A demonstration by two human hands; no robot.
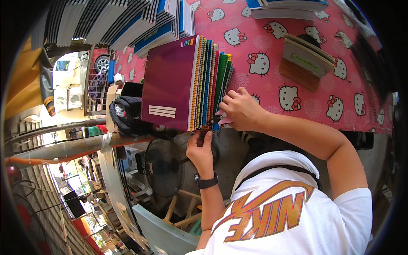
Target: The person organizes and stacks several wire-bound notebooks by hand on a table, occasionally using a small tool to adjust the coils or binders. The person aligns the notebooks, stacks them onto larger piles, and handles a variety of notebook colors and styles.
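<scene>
A stack of spiral-bound notebooks point(170, 85), a purple cover on top, lies at the table's near edge with its coloured coils toward the right. My right hand point(243, 109) is closed around small pliers point(224, 119) with pink handles; their dark jaws are at the lower ends of the coils. Just below, my left hand point(200, 151), wearing a dark watch, has thumb and fingers closed about the bottom end of the spiral binding. Exactly what lies between those fingertips is partly hidden. A loose end of dark coil point(218, 135) hangs beside the left thumb.
A pink patterned cloth covers the table point(263, 93). Upright rows of more notebooks point(123, 21) stand at the far left, and blue-edged ones point(289, 9) at the back. A wooden holder point(304, 61) sits to the right. Below are a fan point(163, 168) and a black bag point(127, 114).
</scene>
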